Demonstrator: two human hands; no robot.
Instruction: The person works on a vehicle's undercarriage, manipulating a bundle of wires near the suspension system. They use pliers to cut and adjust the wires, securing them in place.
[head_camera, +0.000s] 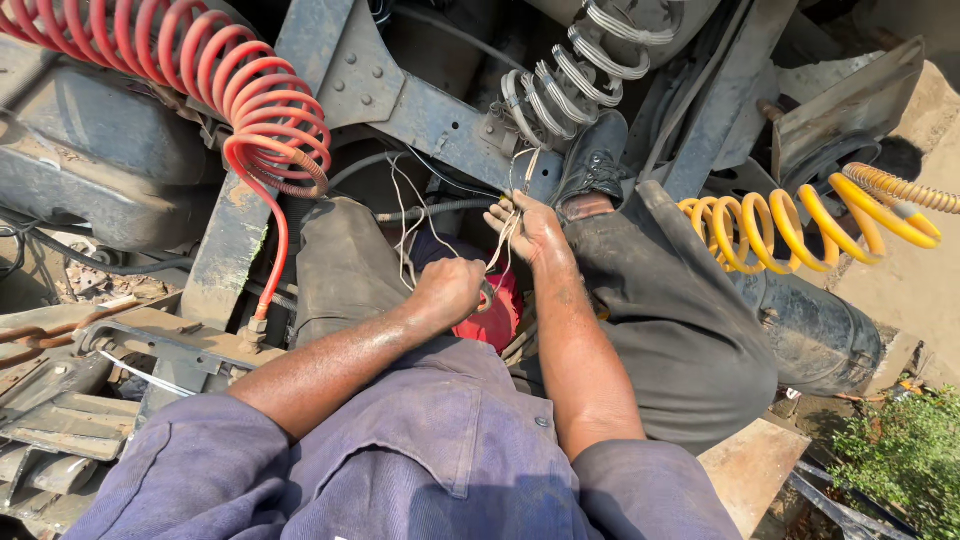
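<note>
Pale thin wires (405, 225), tangled, hand-held strands

Wires (505, 235) running between left hand (447, 290) and right hand (530, 228), lying over the knees; one coiled hose (240, 100) hanging left, another coiled hose (790, 225) sitting right, shoe (593, 155) resting on frame beam (440, 125) ahead.

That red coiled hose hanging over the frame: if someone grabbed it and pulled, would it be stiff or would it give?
The red coiled hose would probably stretch and spring back, since it is wound in loose, even loops like a spring. It looks light for its size: thin tubing, mostly air between coils. Its straight tail runs down to a fitting, so it likely would not pull free.
</note>
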